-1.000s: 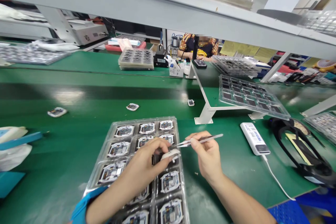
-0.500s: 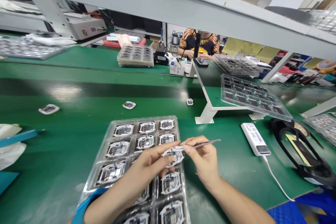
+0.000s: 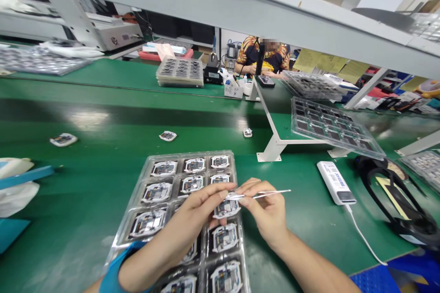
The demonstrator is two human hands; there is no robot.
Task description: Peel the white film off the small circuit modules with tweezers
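My left hand (image 3: 202, 206) pinches a small white-framed electronic housing (image 3: 233, 196) between thumb and fingers, just above the tray. The housing is tilted so that mostly its edge shows. Slim metal tweezers (image 3: 271, 192) are in my right hand (image 3: 264, 203), their joined end pointing right. Its fingertips meet the housing's right side; the tweezers' tips are hidden there. Beneath both hands lies a clear plastic tray (image 3: 118, 233) whose compartments hold several similar housings with circuit boards, such as one housing (image 3: 225, 237) below my left fingers.
Loose housings (image 3: 63, 139) lie behind the tray on the green bench (image 3: 113, 146). To the right are a white stand (image 3: 275, 146) bearing another tray (image 3: 330, 123), a white cabled device (image 3: 335, 183) and a black headband-like frame (image 3: 371, 192). A person (image 3: 263, 57) sits beyond.
The held housing has tilted from showing its circuit side to nearly edge-on. The tweezers have turned, so both arms now show. Both hands stay close together over the tray.
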